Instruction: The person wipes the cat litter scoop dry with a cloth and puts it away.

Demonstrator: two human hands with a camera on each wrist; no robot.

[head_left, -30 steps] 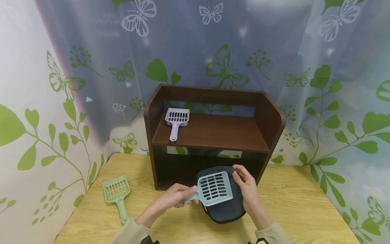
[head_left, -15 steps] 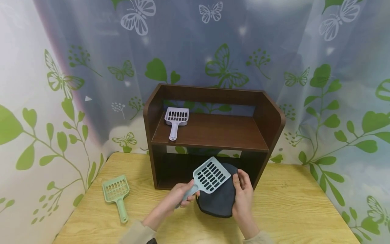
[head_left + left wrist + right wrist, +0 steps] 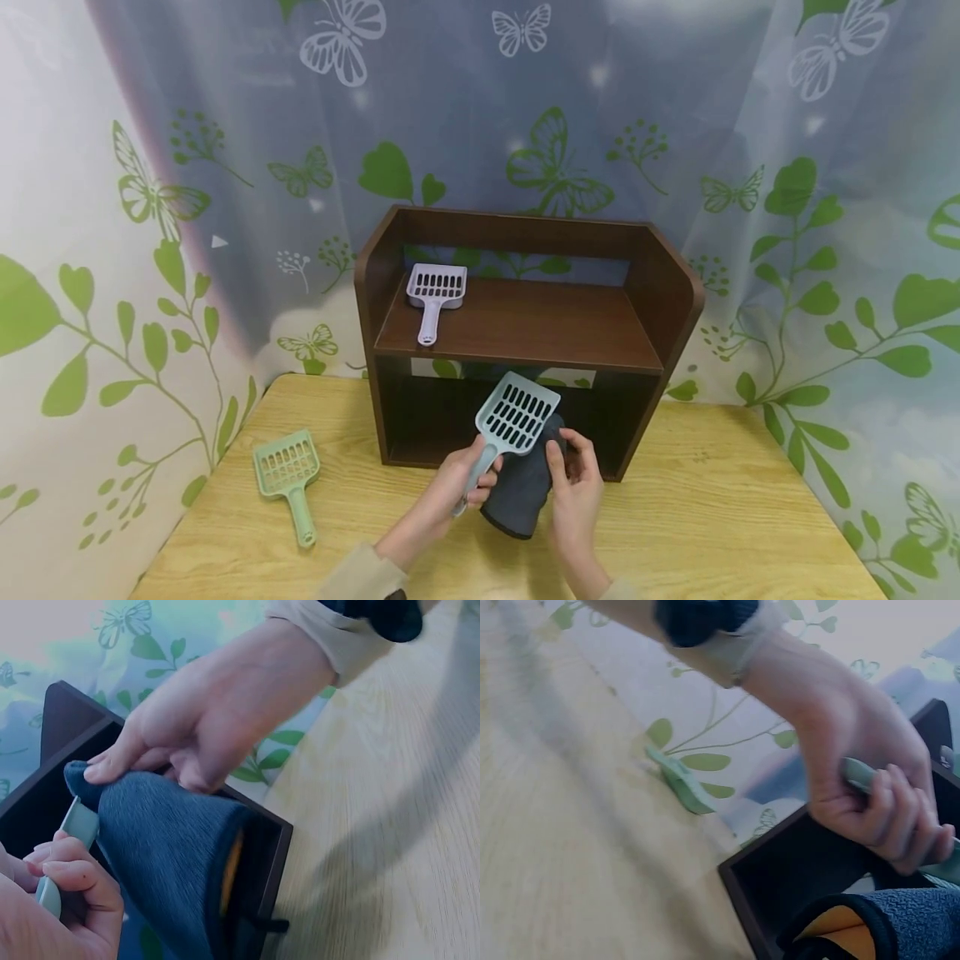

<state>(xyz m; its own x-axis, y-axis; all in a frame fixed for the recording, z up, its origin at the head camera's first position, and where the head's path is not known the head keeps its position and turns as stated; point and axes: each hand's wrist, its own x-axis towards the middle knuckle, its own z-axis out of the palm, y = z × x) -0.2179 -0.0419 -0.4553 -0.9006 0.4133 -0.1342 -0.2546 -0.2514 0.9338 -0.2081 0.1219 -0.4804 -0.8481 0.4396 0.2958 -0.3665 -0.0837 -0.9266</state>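
Note:
My left hand (image 3: 459, 479) grips the handle of a pale blue litter scoop (image 3: 517, 412), its slotted head pointing up and away. Beside it, my right hand (image 3: 576, 492) pinches the upper edge of a dark blue, mitt-like cloth piece (image 3: 517, 492) with black edging. The cloth is bent and hangs behind and below the scoop's head, above the table. Its open end shows an orange inside (image 3: 840, 922) in the right wrist view. Seen from the left wrist, the right thumb (image 3: 101, 772) presses on a corner of the cloth (image 3: 165, 840).
Behind the hands stands a dark brown two-tier shelf (image 3: 517, 362) on the wooden table (image 3: 720, 517). A lilac litter scoop (image 3: 435, 292) lies on its upper board at left. A green litter scoop (image 3: 288, 475) lies on the table's left side. A patterned curtain (image 3: 465, 100) closes off the back.
The scoop has turned so its head points more upward. The cloth has gone from lying flat-faced to being bent and narrower. Both hands have shifted closer together.

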